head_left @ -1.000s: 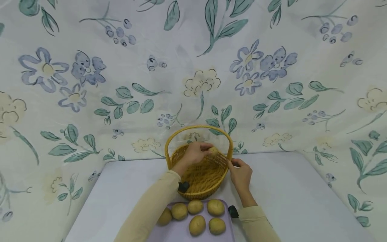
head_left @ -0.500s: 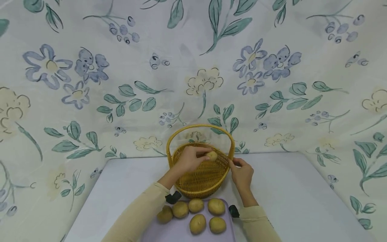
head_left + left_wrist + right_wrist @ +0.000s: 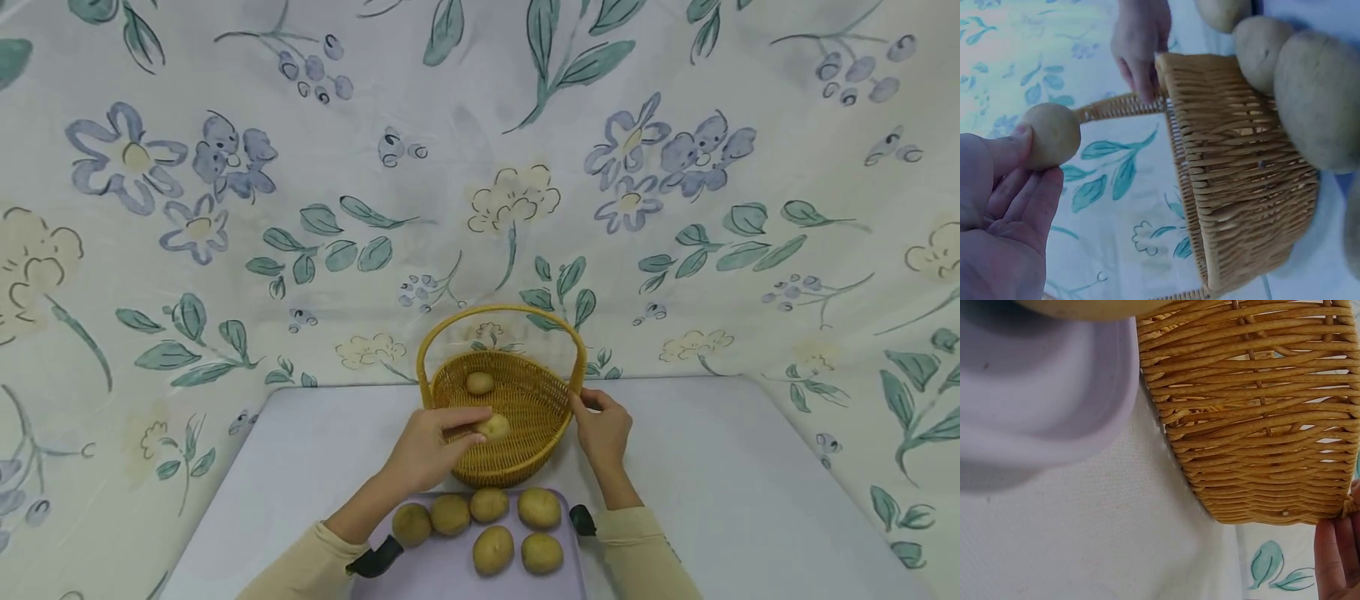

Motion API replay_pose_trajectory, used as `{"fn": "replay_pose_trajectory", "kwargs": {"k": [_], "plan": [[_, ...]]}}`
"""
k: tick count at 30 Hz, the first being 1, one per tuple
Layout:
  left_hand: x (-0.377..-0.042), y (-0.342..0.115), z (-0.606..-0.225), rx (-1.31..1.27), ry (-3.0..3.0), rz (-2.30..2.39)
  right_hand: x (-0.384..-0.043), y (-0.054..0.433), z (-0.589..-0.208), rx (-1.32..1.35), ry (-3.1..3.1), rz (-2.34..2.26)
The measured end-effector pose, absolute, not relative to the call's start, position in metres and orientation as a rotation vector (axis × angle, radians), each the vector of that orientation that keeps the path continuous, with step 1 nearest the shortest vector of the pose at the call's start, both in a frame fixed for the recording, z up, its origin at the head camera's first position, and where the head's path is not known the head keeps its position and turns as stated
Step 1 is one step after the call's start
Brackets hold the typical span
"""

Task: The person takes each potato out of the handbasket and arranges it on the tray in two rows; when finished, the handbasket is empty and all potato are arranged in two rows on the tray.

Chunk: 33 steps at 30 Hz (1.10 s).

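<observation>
My left hand (image 3: 429, 450) pinches a pale potato (image 3: 493, 428) between thumb and fingertips, over the front part of the wicker basket (image 3: 517, 468). In the left wrist view the same potato (image 3: 1054, 136) sits at the fingertips, with the basket's woven side (image 3: 1247, 181) to its right. A second potato (image 3: 480, 382) lies inside the basket near its back left. My right hand (image 3: 604, 425) grips the basket's right rim at the foot of its tall arched handle (image 3: 501, 308). Only some fingers of the right hand (image 3: 1338, 553) show in the right wrist view, at the basket's edge.
A lilac tray (image 3: 442, 575) with several potatoes (image 3: 492, 550) stands right in front of the basket. Both rest on a white table (image 3: 720, 467). Behind rises a flower-patterned cloth (image 3: 337, 167), close to the back of the basket.
My left hand has drawn back from the basket's far right toward its front left, still holding the potato. The potato inside the basket has come into sight. My right hand keeps its place.
</observation>
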<state>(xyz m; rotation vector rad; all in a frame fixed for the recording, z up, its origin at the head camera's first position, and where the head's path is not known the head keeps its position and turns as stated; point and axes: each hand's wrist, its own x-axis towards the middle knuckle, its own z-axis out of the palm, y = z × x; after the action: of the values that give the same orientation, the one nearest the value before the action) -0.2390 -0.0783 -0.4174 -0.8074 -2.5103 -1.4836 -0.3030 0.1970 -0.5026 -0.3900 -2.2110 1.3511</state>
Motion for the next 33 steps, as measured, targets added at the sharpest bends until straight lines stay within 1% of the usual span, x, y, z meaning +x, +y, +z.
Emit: {"fn": "replay_pose_trajectory", "kwargs": {"k": [8,16,21,25,33], "plan": [[-0.205,-0.097,-0.418,-0.807,-2.534,-1.575,-0.305,0.197,-0.501,-0.421,-2.207,1.357],[-0.175,-0.11,-0.435,-0.726,-2.679,-1.601,-0.303,0.196,-0.5,-0.422,-2.211,1.379],[-0.166,-0.117,-0.448,-0.754,-2.74,-1.65,-0.305,0.197,-0.501,-0.423,-2.198,1.373],[-0.16,-0.12,-0.454,-0.797,-2.742,-1.597,-0.305,0.198,-0.502,-0.416,-2.19,1.374],[-0.153,-0.122,-0.466,-0.785,-2.759,-1.522,-0.304,0.195,-0.503,-0.433,-2.198,1.387]]}}
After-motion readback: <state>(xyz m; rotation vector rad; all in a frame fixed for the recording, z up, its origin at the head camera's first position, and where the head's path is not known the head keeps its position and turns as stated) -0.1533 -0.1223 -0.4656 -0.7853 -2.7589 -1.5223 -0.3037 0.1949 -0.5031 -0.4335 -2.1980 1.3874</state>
